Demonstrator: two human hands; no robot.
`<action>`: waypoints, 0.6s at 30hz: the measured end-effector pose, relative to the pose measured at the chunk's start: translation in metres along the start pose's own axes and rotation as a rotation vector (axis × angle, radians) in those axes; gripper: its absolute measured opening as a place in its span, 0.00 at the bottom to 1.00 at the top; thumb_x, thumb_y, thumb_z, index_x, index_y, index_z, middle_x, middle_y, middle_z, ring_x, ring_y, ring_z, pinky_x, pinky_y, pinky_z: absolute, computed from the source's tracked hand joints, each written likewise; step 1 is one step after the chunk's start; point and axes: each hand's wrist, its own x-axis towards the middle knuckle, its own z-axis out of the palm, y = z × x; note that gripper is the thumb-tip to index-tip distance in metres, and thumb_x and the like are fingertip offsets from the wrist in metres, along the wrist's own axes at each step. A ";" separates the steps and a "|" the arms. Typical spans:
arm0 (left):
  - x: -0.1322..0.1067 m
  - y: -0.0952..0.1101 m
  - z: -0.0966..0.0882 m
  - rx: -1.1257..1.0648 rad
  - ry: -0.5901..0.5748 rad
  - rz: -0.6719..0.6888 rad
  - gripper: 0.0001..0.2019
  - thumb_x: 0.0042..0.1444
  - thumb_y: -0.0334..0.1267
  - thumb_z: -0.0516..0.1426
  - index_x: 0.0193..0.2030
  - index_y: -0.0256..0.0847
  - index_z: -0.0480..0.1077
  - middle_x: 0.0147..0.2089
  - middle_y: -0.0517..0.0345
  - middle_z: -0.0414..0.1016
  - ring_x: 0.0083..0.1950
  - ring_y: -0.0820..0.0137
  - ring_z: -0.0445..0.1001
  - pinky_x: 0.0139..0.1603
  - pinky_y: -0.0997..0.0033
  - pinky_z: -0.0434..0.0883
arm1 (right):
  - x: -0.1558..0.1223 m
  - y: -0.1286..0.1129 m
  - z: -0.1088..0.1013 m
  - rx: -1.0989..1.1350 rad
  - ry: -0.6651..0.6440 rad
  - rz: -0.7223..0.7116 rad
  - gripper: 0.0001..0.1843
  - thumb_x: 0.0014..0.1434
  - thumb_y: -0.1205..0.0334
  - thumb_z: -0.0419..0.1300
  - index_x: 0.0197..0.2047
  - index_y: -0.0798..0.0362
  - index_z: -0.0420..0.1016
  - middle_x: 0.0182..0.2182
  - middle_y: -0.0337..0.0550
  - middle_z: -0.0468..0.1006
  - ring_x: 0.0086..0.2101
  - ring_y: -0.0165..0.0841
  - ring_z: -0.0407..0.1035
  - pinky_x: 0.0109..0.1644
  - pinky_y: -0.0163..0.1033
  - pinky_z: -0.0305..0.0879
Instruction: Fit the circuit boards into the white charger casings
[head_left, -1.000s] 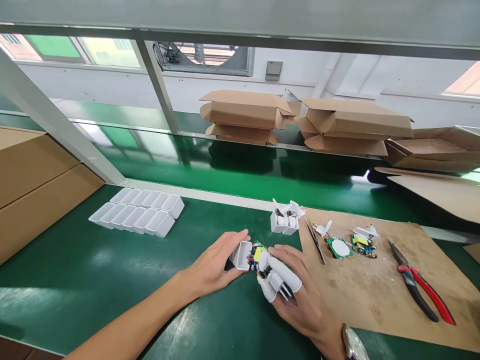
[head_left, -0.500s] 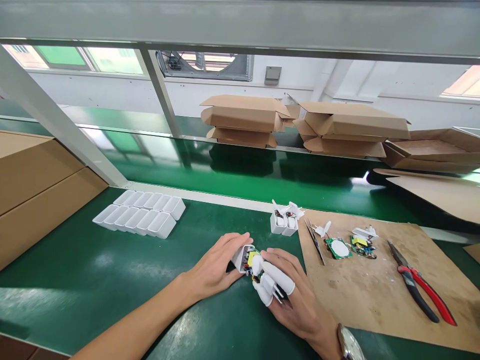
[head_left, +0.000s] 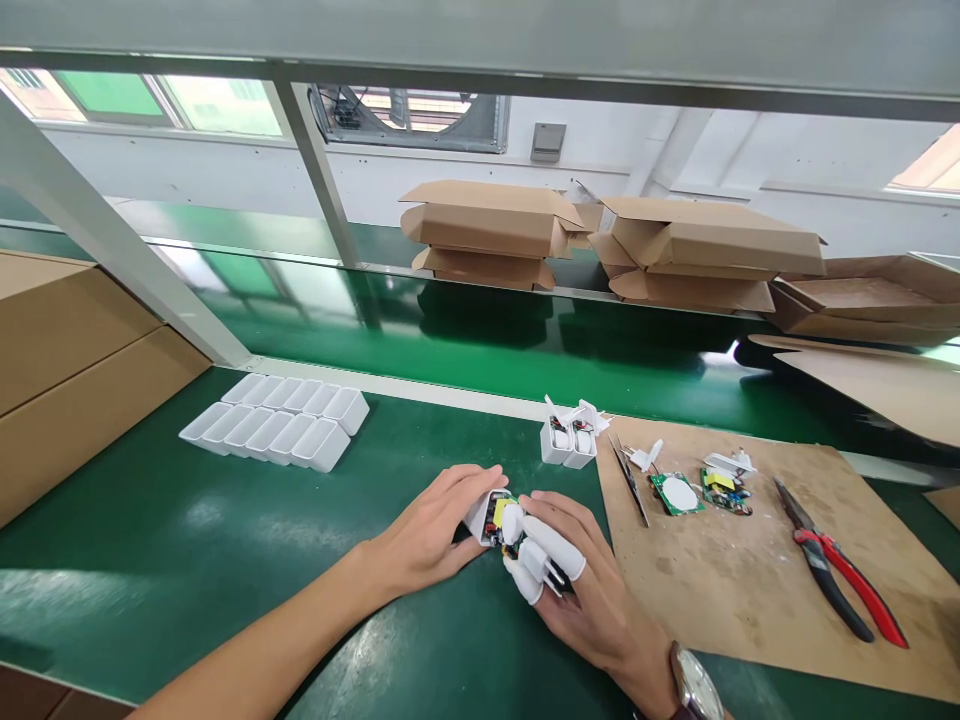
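My left hand [head_left: 439, 525] is closed round a white plastic housing [head_left: 480, 515], its open end turned to the right. My right hand [head_left: 577, 575], with white covers on finger and thumb, grips a circuit board [head_left: 502, 515] that carries a yellow component. The board sits at the housing's mouth, partly inside it as far as I can see. A white plug piece with metal pins [head_left: 536, 562] lies between the covered finger and thumb. Farther back stand two white housings [head_left: 568, 455] with circuit parts and white plug pieces in them.
Rows of white housings [head_left: 274, 425] stand at left. On a brown sheet [head_left: 675, 600] at right lie tweezers [head_left: 630, 480], circuit boards [head_left: 677, 494] and red-black pliers [head_left: 832, 565]. Cardboard boxes [head_left: 487, 220] line the back; a large carton [head_left: 82, 350] is at far left.
The board and plug piece have shifted very slightly left with my right hand, towards the housing. My left hand keeps its hold. The view has tilted a little.
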 end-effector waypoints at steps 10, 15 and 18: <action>0.002 0.002 0.000 -0.004 0.011 0.003 0.39 0.69 0.36 0.59 0.79 0.49 0.42 0.64 0.45 0.76 0.64 0.56 0.71 0.62 0.51 0.75 | 0.004 0.001 -0.004 -0.008 -0.010 -0.005 0.38 0.65 0.75 0.62 0.74 0.48 0.57 0.57 0.55 0.79 0.61 0.46 0.71 0.59 0.57 0.78; 0.002 0.003 0.001 -0.003 0.011 0.005 0.40 0.69 0.36 0.60 0.79 0.50 0.42 0.64 0.45 0.76 0.63 0.56 0.71 0.62 0.53 0.74 | 0.007 -0.001 -0.002 -0.023 -0.025 0.013 0.36 0.66 0.73 0.61 0.74 0.48 0.57 0.56 0.55 0.80 0.60 0.46 0.72 0.59 0.56 0.78; 0.001 0.005 0.002 -0.011 0.002 0.001 0.40 0.68 0.37 0.60 0.80 0.49 0.41 0.64 0.44 0.75 0.64 0.56 0.72 0.63 0.50 0.72 | 0.009 -0.003 -0.002 -0.005 -0.045 0.021 0.36 0.67 0.73 0.61 0.74 0.49 0.57 0.55 0.54 0.80 0.61 0.44 0.71 0.60 0.54 0.77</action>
